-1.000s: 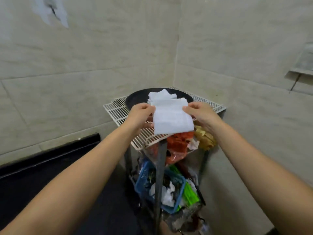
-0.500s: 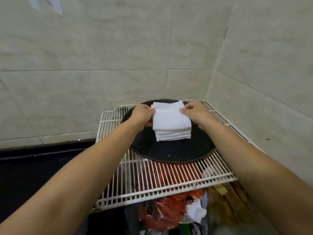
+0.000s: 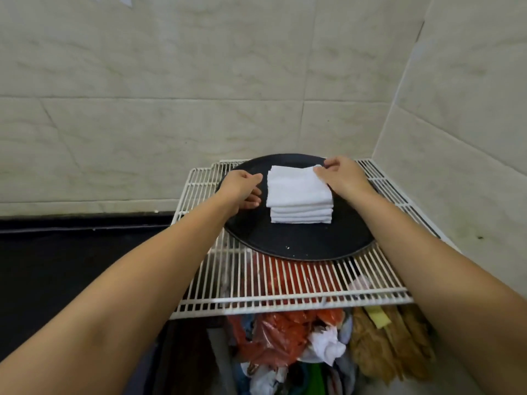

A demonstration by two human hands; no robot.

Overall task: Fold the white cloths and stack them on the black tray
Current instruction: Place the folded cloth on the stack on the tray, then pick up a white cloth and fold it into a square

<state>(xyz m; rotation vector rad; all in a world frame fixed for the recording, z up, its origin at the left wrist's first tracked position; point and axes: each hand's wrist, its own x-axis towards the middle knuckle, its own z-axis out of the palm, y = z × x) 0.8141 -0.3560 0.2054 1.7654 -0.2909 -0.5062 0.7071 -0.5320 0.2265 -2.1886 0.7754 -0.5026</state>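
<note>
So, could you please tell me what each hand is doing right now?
Left hand: open, beside the stack of white cloths, apart.
Right hand: fingertips touching top cloth's far corner; grip unclear.

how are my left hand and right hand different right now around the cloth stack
The left hand sits just beside the stack of white cloths, apparently with a small gap, while the right hand touches the top cloth's far right corner. The left hand's fingers curl loosely, holding nothing; the right hand's fingertips rest on or pinch that corner. Both hover over the black tray.

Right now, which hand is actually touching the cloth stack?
The right hand: its fingers rest on the far right corner of the stack of folded white cloths. The left hand sits beside it, apart.
</note>
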